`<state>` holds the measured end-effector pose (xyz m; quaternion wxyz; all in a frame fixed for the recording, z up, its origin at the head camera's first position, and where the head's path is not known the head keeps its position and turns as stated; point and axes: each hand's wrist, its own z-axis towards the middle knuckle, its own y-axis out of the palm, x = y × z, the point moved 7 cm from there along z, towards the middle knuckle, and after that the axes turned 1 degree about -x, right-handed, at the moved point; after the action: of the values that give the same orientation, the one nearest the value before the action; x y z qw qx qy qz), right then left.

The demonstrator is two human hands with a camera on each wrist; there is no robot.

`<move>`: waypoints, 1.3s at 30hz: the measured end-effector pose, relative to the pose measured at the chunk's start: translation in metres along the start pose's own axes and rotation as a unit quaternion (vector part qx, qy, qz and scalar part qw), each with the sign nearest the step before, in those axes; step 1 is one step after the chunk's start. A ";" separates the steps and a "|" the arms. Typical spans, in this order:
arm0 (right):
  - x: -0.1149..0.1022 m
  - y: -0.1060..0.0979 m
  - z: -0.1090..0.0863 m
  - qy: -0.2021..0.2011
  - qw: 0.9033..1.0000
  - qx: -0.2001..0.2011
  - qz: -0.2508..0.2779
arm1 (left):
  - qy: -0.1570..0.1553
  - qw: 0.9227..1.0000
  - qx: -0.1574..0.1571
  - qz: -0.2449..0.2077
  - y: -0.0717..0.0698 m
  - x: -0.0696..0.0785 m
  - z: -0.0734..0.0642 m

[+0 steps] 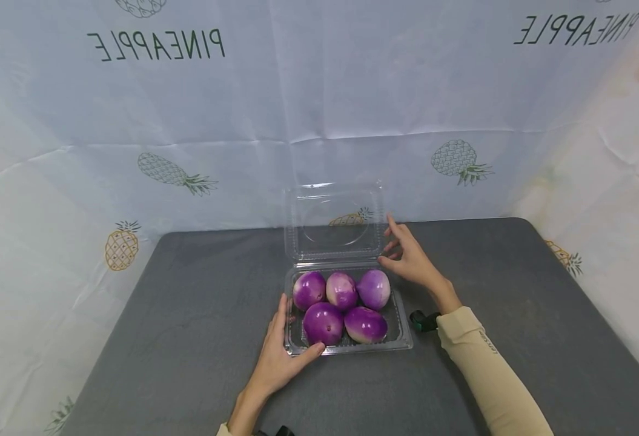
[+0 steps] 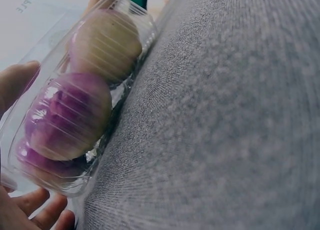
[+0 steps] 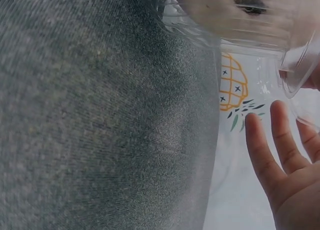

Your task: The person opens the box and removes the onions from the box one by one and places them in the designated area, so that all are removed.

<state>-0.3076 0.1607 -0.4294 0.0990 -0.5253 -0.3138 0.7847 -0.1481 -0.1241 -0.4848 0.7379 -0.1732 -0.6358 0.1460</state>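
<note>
A clear plastic clamshell box [image 1: 404, 340] sits on the table with its lid [image 1: 327, 242] raised behind. Several glossy purple-and-white turnips [image 1: 365, 325] lie in its base in two rows. My left hand [image 1: 280, 357] holds the base's near left corner, thumb at the front rim and fingers along the left side; the left wrist view shows the thumb [image 2: 17, 85] over the edge. Beside the lid's right edge is my right hand [image 1: 410, 259], fingers spread and index finger pointing up. In the right wrist view its fingers [image 3: 284, 140] are extended near the clear plastic.
The dark grey table [image 1: 210, 339] ends at a white cloth [image 1: 243, 109] printed with pineapples, which hangs behind and at both sides. A dark wrist strap [image 1: 424, 321] shows by the right sleeve [image 1: 488, 369].
</note>
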 end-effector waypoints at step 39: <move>-0.018 -0.008 -0.040 0.000 0.998 0.033 -0.059 | 0.010 0.997 -0.076 0.008 0.001 0.006 0.009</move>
<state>-0.2657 0.1741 -0.4212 0.1623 -0.5020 -0.3180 0.7878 -0.1565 -0.1198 -0.4783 0.7275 -0.2356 -0.6364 0.1014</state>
